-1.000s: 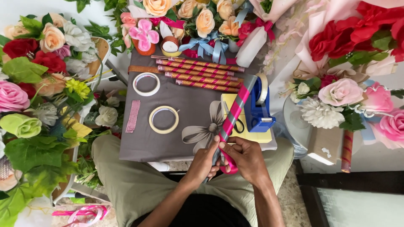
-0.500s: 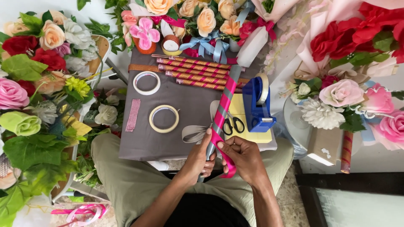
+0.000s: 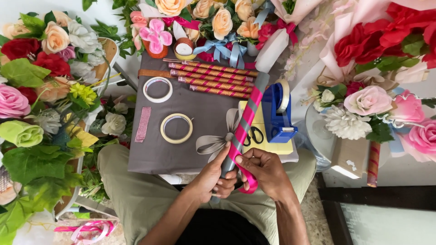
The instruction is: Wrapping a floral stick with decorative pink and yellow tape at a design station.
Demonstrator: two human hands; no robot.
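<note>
A long grey stick (image 3: pixel 249 113) wound with pink ribbon slants from my lap up across the board. My left hand (image 3: pixel 217 176) grips its lower end. My right hand (image 3: pixel 263 171) pinches the loose pink ribbon (image 3: pixel 247 178) against the stick just beside the left hand. Several finished pink-striped sticks (image 3: pixel 213 78) lie side by side at the far edge of the grey board (image 3: pixel 154 154) on my lap.
Two tape rings (image 3: pixel 176 128) lie on the board, with a grey bow (image 3: pixel 214 141), a pink strip (image 3: pixel 143 124) and black scissors (image 3: pixel 254 134) on yellow paper. A blue tape dispenser (image 3: pixel 278 113) stands right. Artificial flowers (image 3: pixel 36 68) crowd left, top and right.
The stick has swung its far end rightward and now tilts toward the dispenser. My right hand has shifted the ribbon lower along the stick.
</note>
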